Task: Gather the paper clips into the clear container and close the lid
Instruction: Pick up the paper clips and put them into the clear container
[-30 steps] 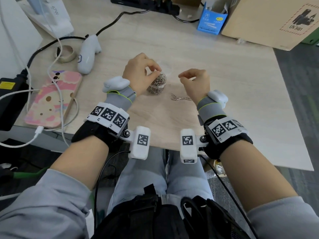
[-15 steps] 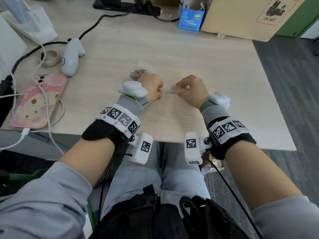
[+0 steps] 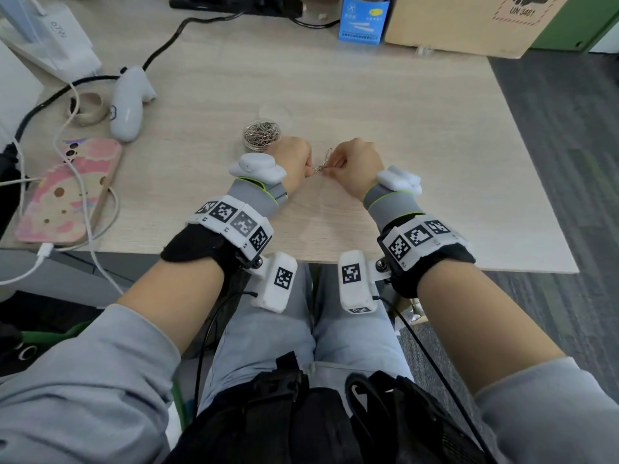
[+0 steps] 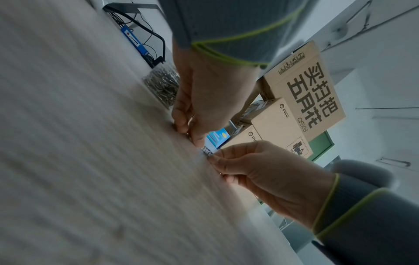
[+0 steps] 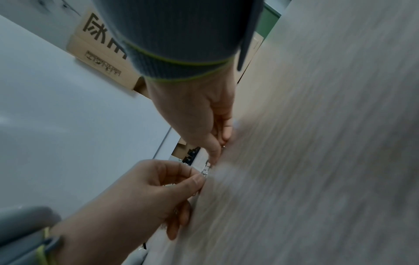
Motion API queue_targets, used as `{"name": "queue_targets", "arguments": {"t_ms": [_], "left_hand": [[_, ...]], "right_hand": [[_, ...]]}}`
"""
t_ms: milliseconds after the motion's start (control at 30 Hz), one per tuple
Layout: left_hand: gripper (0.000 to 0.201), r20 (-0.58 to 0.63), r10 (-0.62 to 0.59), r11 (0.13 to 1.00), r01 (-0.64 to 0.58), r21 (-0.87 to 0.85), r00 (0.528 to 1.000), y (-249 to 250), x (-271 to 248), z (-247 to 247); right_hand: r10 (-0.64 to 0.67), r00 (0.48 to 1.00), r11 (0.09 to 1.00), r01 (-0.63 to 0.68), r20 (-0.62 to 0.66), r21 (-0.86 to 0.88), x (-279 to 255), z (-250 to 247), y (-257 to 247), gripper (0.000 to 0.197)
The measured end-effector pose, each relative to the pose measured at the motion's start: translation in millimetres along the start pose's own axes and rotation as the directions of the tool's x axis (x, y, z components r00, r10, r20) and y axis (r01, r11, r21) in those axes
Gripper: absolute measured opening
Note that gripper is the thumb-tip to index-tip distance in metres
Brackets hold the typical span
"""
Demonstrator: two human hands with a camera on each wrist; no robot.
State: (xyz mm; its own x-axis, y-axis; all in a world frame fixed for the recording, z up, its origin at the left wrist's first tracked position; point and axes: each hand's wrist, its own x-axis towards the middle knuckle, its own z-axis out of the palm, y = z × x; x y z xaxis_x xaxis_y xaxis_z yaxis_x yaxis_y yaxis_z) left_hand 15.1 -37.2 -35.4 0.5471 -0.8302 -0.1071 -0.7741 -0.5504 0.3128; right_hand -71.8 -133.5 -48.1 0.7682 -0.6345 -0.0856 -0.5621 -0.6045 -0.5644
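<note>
A small clear container (image 3: 262, 135) full of silver paper clips stands on the wooden table (image 3: 435, 162); the left wrist view shows it too, as container (image 4: 163, 86). Its clear lid (image 3: 275, 113) lies just behind it. Nearer me, a few linked paper clips (image 3: 321, 164) sit between my hands, one end sticking up. My left hand (image 3: 308, 167) pinches their left end and my right hand (image 3: 330, 167) pinches the right end, both low on the table. The wrist views show the same clips (image 4: 207, 151) (image 5: 206, 170) between thumb and finger of each hand.
On the left lie a pink phone (image 3: 67, 192) with white cables, a tape roll (image 3: 87, 108) and a white controller (image 3: 129, 105). A blue box (image 3: 363, 18) and a cardboard box (image 3: 469, 21) stand at the back. The table's front edge runs under my wrists.
My left hand left the container and came down to the loose clips. My right hand dropped to them too. Both now pinch the clips, and one end has lifted off the table.
</note>
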Motion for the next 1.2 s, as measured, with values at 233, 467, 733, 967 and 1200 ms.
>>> {"name": "queue_targets", "arguments": {"t_ms": [233, 467, 733, 967, 1200], "left_hand": [[0.016, 0.004, 0.019, 1.0, -0.019, -0.021, 1.0, -4.2, -7.2, -3.9], [0.017, -0.119, 0.025, 0.975, -0.051, -0.218, 0.993, -3.5, -8.6, -12.0], [0.014, -0.366, -0.129, 0.921, -0.025, -0.388, 0.922, -29.0, -9.1, -40.4], [0.011, -0.356, -0.273, 0.879, 0.082, -0.47, 0.893, -66.1, -10.5, -45.8], [0.009, -0.346, -0.263, 0.849, 0.046, -0.527, 0.901, -81.6, -5.8, -39.9]], "right_hand": [[0.041, 0.996, 0.993, -0.032, 0.081, -0.112, 6.9, -5.2, -1.3, 0.021], [0.038, 0.999, 0.998, -0.039, 0.028, 0.049, 4.1, -16.7, 8.3, 0.014], [-0.058, 0.998, 0.911, 0.039, 0.033, 0.411, 8.6, -26.6, -14.1, 0.016], [-0.091, 0.994, 0.852, 0.042, 0.069, 0.522, 26.1, -11.6, -54.7, 0.018], [-0.054, 0.995, 0.843, 0.002, 0.081, 0.537, 40.5, 4.8, -79.3, 0.025]]}}
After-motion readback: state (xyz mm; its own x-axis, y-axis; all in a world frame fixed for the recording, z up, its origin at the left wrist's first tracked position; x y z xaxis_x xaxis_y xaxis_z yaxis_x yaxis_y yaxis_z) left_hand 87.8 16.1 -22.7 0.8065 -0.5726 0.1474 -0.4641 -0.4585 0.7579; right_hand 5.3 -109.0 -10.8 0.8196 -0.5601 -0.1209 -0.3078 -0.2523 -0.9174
